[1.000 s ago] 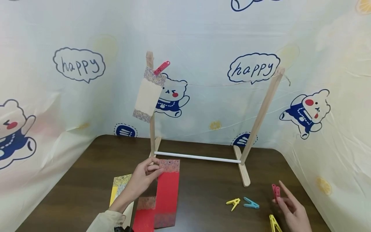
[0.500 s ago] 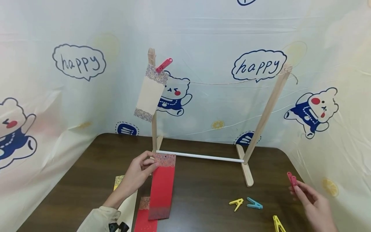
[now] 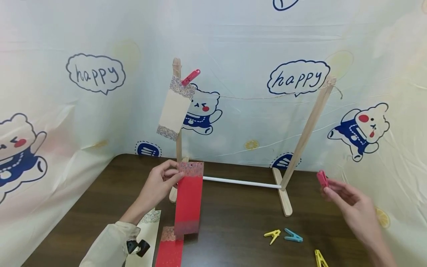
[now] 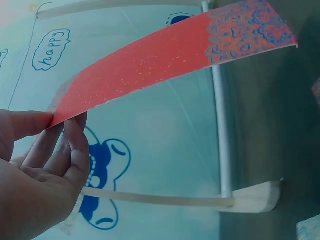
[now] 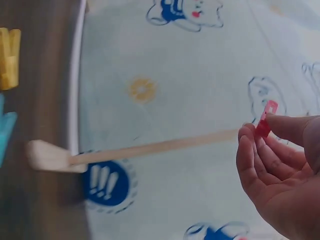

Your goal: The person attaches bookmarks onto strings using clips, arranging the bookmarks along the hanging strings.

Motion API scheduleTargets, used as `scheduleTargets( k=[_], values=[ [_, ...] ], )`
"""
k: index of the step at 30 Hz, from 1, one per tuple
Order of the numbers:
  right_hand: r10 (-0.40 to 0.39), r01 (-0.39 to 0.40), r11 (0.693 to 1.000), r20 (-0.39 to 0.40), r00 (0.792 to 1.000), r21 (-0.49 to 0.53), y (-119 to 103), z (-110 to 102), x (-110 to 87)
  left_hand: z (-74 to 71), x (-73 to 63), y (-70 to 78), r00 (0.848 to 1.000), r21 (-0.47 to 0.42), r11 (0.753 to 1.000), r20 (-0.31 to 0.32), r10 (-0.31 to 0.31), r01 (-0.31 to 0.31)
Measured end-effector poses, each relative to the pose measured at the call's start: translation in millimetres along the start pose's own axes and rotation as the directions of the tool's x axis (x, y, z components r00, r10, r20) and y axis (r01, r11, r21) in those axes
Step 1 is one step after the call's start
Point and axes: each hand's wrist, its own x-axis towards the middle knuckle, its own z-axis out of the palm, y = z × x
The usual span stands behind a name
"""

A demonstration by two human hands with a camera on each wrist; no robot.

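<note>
My left hand [image 3: 155, 187] pinches a red card [image 3: 189, 196] with patterned ends by its top left corner. The card hangs upright just in front of the stand's left foot. In the left wrist view the thumb and fingertips grip one end of the card [image 4: 145, 65]. My right hand [image 3: 355, 211] holds a pink clothespin [image 3: 322, 179] between thumb and fingers, right of the stand. At the left post, a cream card [image 3: 174, 107] with lace-patterned ends hangs from a pink clothespin [image 3: 191, 77], which covers the string there.
A wooden stand has a right post [image 3: 307, 133], a white crossbar [image 3: 240, 181] and a string [image 3: 253, 98]. Yellow [image 3: 272, 236] and blue [image 3: 294, 235] clothespins lie front right, another yellow clothespin [image 3: 320, 259] nearer. Another red card [image 3: 169, 252] and a cream card [image 3: 146, 233] lie front left.
My left hand has lifted the red card off the table, up toward the stand. My right hand has moved right and then up, bringing the pink clothespin above the table.
</note>
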Motion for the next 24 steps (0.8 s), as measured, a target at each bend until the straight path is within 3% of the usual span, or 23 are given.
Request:
scheduleTargets(
  k=[3, 6, 8, 15, 20, 24],
  values=[
    [-0.111, 0.104, 0.986, 0.044, 0.993, 0.129, -13.3, -4.2, 18.5, -6.7, 2.9, 6.2, 1.0, -0.002, 1.0, -0.024, 0.019, -0.019],
    [-0.202, 0.172, 0.947, 0.087, 0.975, 0.273, -26.2, -8.6, 37.7, -14.6, 4.7, 11.5, 0.998, 0.009, 0.999, -0.057, 0.036, -0.036],
    [-0.236, 0.194, 0.933, 0.11, 0.966, 0.302, -35.4, -10.8, 48.9, -18.8, 7.1, 14.6, 0.996, 0.022, 0.999, -0.07, 0.047, -0.046],
    [-0.23, 0.199, 0.958, 0.137, 0.964, 0.207, -77.7, -2.4, 78.3, -30.1, 15.1, 23.8, 0.993, 0.045, 0.997, -0.089, 0.072, -0.068],
    [-0.28, 0.23, 0.935, 0.166, 0.945, 0.269, -105.6, 10.7, 98.0, -34.2, 24.5, 29.1, 0.993, 0.06, 0.996, -0.1, 0.065, -0.059],
    [-0.306, 0.268, 0.94, 0.17, 0.937, 0.212, -123.2, 20.5, 109.3, -37.7, 31.5, 33.5, 0.992, 0.071, 0.996, -0.108, 0.067, -0.059]
  ],
)
